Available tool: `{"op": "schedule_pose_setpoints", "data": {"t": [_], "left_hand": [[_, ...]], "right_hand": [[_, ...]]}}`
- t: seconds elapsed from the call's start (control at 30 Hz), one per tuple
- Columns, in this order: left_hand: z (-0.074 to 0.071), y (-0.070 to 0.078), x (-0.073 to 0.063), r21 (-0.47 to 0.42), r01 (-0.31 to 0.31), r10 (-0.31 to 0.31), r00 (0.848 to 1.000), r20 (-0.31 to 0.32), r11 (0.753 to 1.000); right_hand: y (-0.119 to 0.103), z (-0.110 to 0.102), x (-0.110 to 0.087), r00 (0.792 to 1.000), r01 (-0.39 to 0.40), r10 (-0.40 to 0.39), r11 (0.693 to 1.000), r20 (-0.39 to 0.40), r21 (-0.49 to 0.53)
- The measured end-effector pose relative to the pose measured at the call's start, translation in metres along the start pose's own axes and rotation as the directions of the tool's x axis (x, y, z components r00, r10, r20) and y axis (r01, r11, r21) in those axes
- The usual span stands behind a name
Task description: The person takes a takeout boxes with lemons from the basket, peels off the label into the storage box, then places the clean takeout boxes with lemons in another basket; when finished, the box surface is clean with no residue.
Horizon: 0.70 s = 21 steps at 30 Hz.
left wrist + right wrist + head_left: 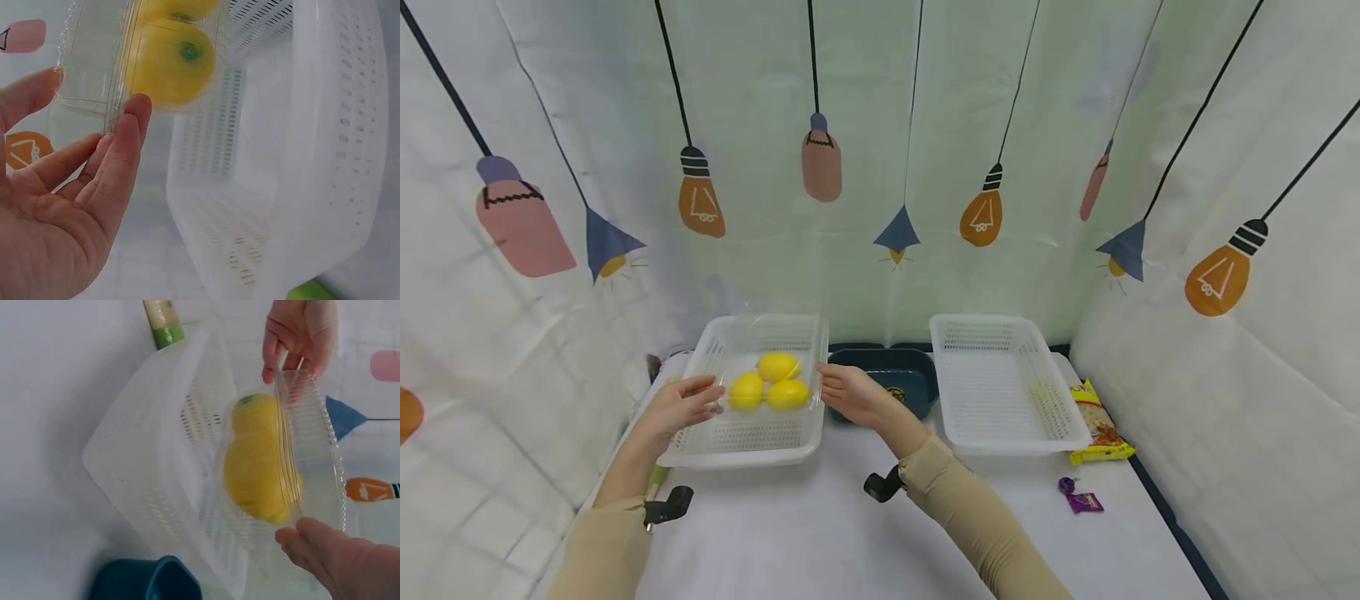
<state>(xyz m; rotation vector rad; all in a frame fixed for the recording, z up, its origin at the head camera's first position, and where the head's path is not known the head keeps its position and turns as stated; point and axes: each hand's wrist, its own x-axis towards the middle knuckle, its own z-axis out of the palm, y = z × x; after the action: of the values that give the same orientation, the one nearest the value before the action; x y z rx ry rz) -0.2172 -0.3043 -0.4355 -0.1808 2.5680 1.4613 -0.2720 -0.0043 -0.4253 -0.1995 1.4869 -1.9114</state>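
Observation:
A clear plastic clamshell box (320,456) with three yellow lemons (787,395) inside is held between both hands above the left white basket (741,458). On the box's left end, my left hand (683,408) grips the rim, thumb by the lid and fingertips at the seam in the left wrist view. Opposite it, my right hand (856,393) holds the other end by its edge, with the thumb mostly hidden. In the right wrist view, the lemons (259,469) lie in the lower half and the lid looks closed over them.
Right of the left basket sits a dark teal basin (917,377), then a second white basket (1000,442). A yellow snack packet (1103,429) and purple wrapped sweets (1084,502) lie at the right. A green-ended packet (167,334) lies beside the left basket.

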Motion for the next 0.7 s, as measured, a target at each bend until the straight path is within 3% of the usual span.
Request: {"op": "schedule_pose_setpoints", "data": {"t": [0.13,0.37,0.53,0.7], "left_hand": [[-0.003,-0.013,0.008,-0.012,0.059,-0.059,0.998,0.026,0.998],[0.0,-0.025,0.019,0.079,0.125,-0.127,0.992,0.015,0.989],[0.001,-0.033,0.028,0.079,0.215,-0.217,0.976,0.022,0.973],[0.002,-0.035,0.037,0.059,0.252,-0.253,0.967,0.021,0.966]], "right_hand": [[0.006,0.005,0.019,0.999,-0.036,0.035,0.998,0.027,0.053],[0.019,0.009,0.038,0.993,-0.114,0.112,0.979,0.021,0.171],[0.031,0.013,0.052,0.993,-0.12,0.116,0.962,0.033,0.243],[0.04,0.018,0.063,0.995,-0.098,0.1,0.96,0.007,0.262]]}}
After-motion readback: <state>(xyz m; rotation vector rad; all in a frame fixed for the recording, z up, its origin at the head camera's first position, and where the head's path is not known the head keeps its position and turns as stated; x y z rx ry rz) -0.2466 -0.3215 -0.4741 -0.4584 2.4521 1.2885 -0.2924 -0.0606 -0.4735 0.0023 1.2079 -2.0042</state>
